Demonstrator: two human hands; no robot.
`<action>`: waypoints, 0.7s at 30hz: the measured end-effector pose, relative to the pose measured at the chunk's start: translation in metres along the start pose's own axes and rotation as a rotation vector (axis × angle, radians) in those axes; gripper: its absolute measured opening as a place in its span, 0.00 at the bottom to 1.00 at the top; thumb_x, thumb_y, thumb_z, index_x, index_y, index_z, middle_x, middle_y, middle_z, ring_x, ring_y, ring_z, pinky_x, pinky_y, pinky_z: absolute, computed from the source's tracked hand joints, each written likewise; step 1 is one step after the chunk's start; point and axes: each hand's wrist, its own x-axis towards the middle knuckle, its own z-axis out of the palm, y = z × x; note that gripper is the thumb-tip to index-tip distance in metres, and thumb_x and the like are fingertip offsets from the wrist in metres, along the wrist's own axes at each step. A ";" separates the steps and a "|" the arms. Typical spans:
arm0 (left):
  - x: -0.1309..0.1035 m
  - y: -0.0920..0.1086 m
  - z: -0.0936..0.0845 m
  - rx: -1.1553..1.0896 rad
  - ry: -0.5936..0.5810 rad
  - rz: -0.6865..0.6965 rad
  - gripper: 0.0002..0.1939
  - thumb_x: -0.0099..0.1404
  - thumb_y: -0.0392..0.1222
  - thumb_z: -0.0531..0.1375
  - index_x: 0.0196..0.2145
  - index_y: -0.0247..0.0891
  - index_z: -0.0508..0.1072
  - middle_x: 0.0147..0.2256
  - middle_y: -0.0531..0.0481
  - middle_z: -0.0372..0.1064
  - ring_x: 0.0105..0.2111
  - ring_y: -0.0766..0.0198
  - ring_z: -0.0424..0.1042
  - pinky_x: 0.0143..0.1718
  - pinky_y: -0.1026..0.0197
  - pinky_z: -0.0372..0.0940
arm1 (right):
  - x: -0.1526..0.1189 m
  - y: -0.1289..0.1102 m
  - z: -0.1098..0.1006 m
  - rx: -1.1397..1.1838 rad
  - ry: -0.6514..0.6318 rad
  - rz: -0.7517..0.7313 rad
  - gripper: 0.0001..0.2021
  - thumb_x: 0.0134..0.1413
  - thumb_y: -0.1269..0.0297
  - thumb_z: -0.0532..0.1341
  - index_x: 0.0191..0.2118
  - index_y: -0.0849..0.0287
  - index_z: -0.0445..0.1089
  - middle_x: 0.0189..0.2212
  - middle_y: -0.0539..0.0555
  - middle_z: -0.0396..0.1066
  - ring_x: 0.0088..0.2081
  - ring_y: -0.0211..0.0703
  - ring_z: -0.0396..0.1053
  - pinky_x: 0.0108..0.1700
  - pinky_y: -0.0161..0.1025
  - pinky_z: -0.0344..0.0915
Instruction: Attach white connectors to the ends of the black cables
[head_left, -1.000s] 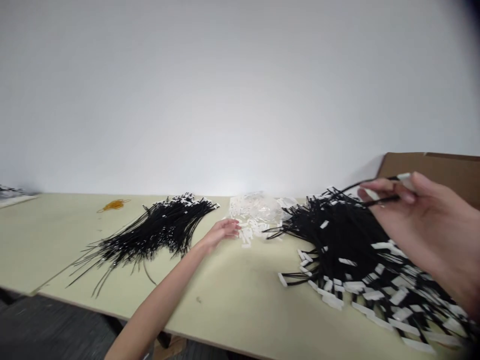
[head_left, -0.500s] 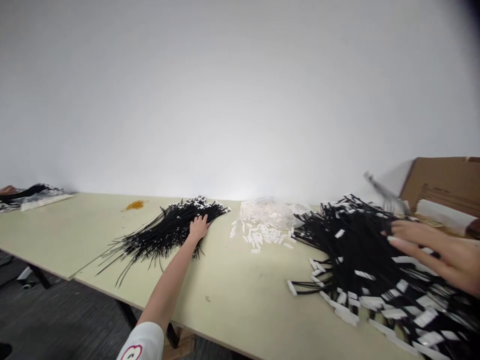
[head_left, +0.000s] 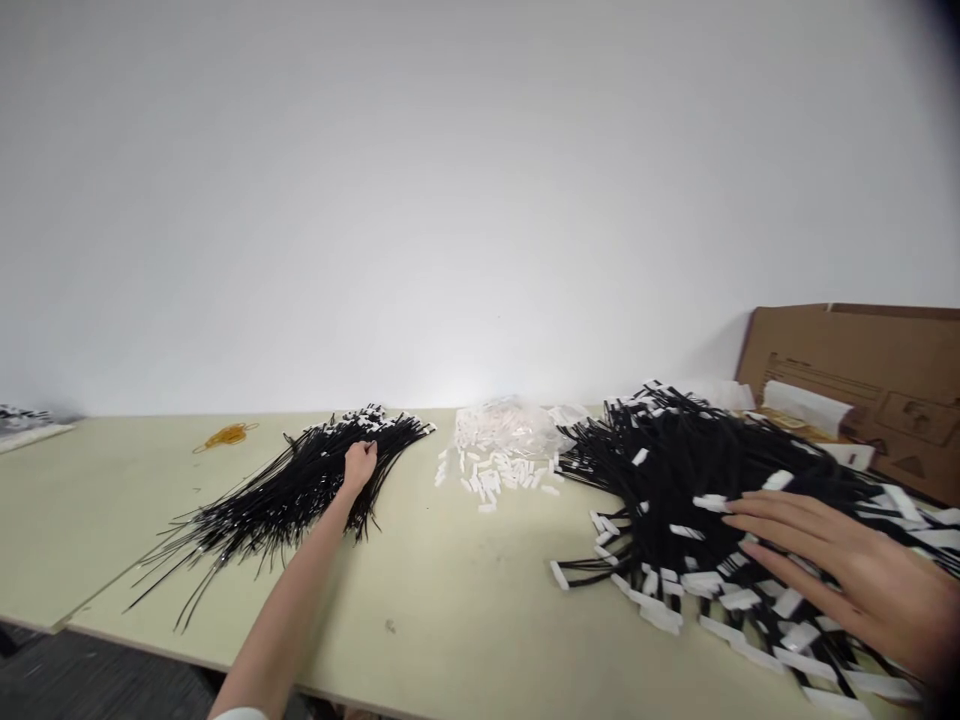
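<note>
My left hand (head_left: 361, 465) is at the end of my outstretched arm, on a pile of thin black cables (head_left: 292, 490) with small white ends. Its fingers are curled in, closed at the top of those cables. On the other side, my right hand (head_left: 832, 560) is open, its fingers long and slightly apart. It lies over a larger heap of black cables (head_left: 682, 450) with white pieces at their ends; whether the fingertips press on them I cannot tell.
Between the heaps lie loose white pieces (head_left: 495, 475) and a clear plastic bag (head_left: 510, 425) of them. Yellow rubber bands (head_left: 229, 435) are at the left. A cardboard box (head_left: 862, 370) stands at the right against the wall. Another cable bundle (head_left: 26, 418) is at the far left.
The view has swung right. My left hand's fingers have gone from spread to curled. The blurred grey metal tool at my right hand no longer shows, and that hand has come nearer, opened out.
</note>
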 end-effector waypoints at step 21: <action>-0.073 0.187 -0.159 -0.810 -0.106 0.774 0.15 0.66 0.46 0.43 0.25 0.34 0.53 0.41 0.41 0.67 0.51 0.62 0.59 0.54 0.53 0.45 | 0.140 -0.176 0.029 0.724 0.024 0.071 0.19 0.55 0.58 0.52 0.50 0.63 0.62 0.47 0.60 0.62 0.52 0.48 0.58 0.51 0.49 0.57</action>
